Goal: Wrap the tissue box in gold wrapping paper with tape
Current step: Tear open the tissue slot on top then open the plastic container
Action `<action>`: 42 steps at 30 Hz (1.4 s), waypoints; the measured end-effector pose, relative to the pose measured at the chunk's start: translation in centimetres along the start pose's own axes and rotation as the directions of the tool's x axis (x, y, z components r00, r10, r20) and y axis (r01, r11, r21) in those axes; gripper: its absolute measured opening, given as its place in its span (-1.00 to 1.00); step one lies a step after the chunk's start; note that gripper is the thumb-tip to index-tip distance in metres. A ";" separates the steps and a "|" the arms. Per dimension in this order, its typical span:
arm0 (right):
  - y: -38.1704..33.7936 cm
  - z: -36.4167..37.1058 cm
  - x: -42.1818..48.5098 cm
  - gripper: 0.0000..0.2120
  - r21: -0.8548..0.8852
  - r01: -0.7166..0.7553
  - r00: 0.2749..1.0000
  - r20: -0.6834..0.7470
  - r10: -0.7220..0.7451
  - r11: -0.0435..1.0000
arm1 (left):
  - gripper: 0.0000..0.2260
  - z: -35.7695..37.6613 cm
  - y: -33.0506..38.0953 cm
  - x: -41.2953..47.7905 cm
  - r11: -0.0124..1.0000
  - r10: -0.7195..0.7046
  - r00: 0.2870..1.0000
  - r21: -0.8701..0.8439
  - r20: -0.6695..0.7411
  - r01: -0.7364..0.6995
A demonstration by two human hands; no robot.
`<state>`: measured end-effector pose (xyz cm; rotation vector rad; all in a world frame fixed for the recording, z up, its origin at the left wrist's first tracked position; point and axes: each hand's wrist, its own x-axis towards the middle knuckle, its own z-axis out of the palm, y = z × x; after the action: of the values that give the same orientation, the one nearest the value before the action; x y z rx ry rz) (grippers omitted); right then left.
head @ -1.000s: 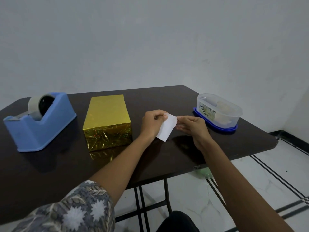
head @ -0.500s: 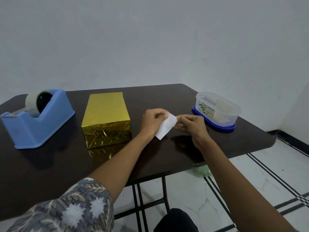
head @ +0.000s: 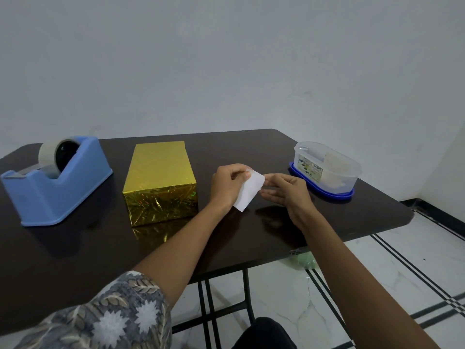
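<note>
while both hands meet over the dark table (head: pixel 75 248), we see the left hand (head: pixel 230 183) with its fingers curled in, thumb and fingertips pinching the top edge of a white slip (head: pixel 247 195) held tilted above the tabletop. right hand (head: pixel 285 192) meets the slip's upper right corner: thumb and forefinger look to nip it (contact is tiny, so we are not fully sure), with the other fingers stretched out loosely below. gold-wrapped box (head: pixel 161 172) sits flat on the table just left of the left hand and apart from it, with foil on every face we can see and creased folds on the near end. blue tape dispenser (head: pixel 63 187) stands further left, well apart from the box, tape roll (head: pixel 46 154) seated in it. clear tub (head: pixel 327 167) rests on a blue lid (head: pixel 348 195) by the table's right edge, near the right hand. patterned sleeve (head: pixel 113 316) covers the left upper arm.
</note>
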<state>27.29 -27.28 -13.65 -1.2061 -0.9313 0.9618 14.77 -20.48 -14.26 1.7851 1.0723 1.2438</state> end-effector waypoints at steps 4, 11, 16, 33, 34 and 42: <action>0.1 -0.1 0.1 -0.90 -0.019 0.008 1.000 0.000 -0.008 1.000 | -0.87 0.0 0.1 -0.1 0.996 0.052 0.999 0.069 -0.008 -0.051; 0.5 0.1 0.3 -0.90 -0.103 0.014 0.997 -0.068 -0.022 0.995 | -0.86 0.1 0.2 -0.1 0.995 0.064 0.998 0.082 -0.027 -0.061; 0.6 0.2 0.4 -0.88 -0.171 0.023 0.996 -0.078 -0.037 0.985 | -0.87 0.2 0.2 -0.1 0.992 0.060 0.998 0.109 -0.026 -0.057; 0.3 0.2 -0.2 -0.80 -0.094 0.063 0.997 0.057 -0.058 0.994 | -0.85 -0.1 0.3 -0.3 0.996 0.080 0.997 0.040 -0.001 -0.080; 0.3 0.3 -0.3 -0.80 -0.069 0.065 0.997 0.055 -0.061 0.996 | -0.85 -0.1 0.2 -0.3 0.996 0.083 0.997 0.031 -0.004 -0.083; 0.1 0.2 -0.3 -0.81 0.128 -0.014 1.000 0.030 0.011 0.992 | -0.89 -0.3 -0.1 -0.1 0.992 0.085 0.996 -0.093 -0.027 -0.087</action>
<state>27.00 -27.52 -13.71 -1.0934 -0.8722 1.0358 14.45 -20.52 -14.25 1.7649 0.9428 1.3473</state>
